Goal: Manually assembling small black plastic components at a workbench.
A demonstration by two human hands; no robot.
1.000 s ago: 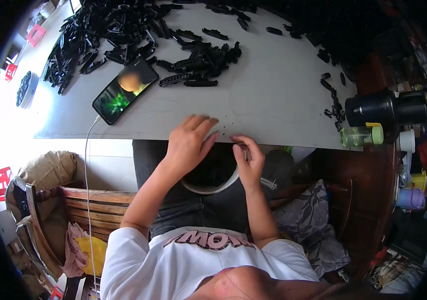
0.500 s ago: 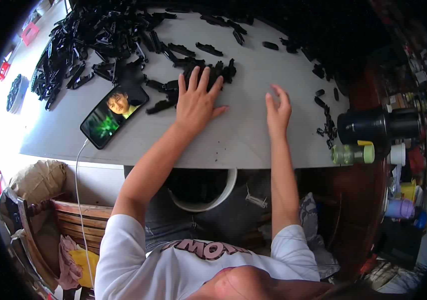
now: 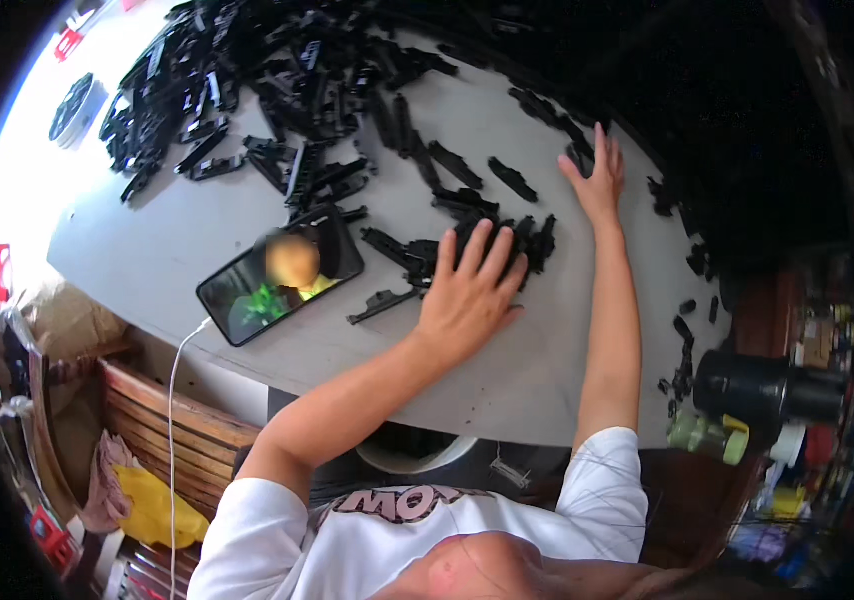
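Note:
My left hand point(image 3: 467, 300) lies open, fingers spread, on a small heap of black plastic parts point(image 3: 544, 245) at the middle of the grey table point(image 3: 527, 400). Some of those parts are hidden beneath the fingers. Farther off to the right, my right hand point(image 3: 600, 188) is stretched out with thumb and fingers apart, close to a row of similar black parts point(image 3: 537, 105) along the far edge. Nothing is seen held in it. Two loose long parts point(image 3: 514, 179) lie between the hands.
A big pile of black parts point(image 3: 247, 90) covers the far left. Left of my hand lies a phone point(image 3: 247, 298) on a white cable point(image 3: 173, 430). A green bottle point(image 3: 709, 437) and a black cylindrical vessel point(image 3: 767, 388) stand at right. Below the table edge is a white bucket point(image 3: 425, 462).
My right hand has reached away from me, from over the bare table to the far row of parts. The left hand stays on its heap. The whole view has shifted and turned.

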